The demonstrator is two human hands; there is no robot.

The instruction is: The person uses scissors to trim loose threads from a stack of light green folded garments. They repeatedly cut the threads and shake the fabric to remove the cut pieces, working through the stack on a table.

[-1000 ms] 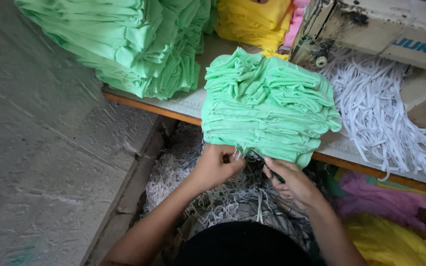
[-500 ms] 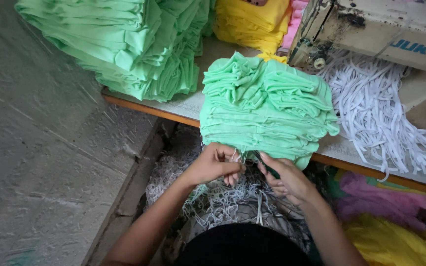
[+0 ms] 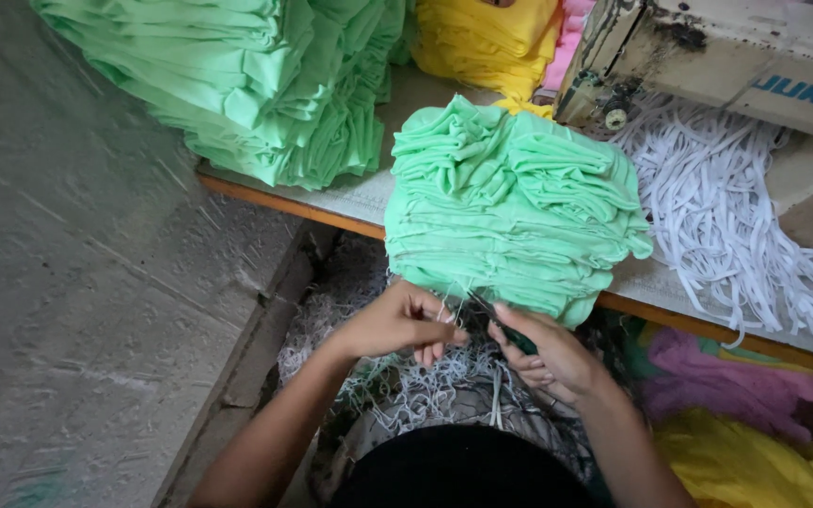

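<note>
A stack of folded mint-green garments (image 3: 510,207) hangs over the front edge of the worktable (image 3: 284,202). Just under its lower edge, my left hand (image 3: 397,325) pinches thin loose threads between thumb and fingers. Close beside it, my right hand (image 3: 548,357) grips small dark-handled thread snips (image 3: 491,315), with the blades pointing at the pinched threads. The two hands almost touch below the stack.
A bigger pile of green garments (image 3: 256,85) and a yellow pile (image 3: 482,38) lie at the back. A sewing machine (image 3: 736,56) stands at the right over white elastic strips (image 3: 717,198). White thread scraps (image 3: 406,395) cover my lap; pink fabric (image 3: 708,376) and yellow fabric (image 3: 755,461) lie below.
Both hands have come a little lower and closer together under the green stack. My left hand has pulled threads down away from the cloth edge.
</note>
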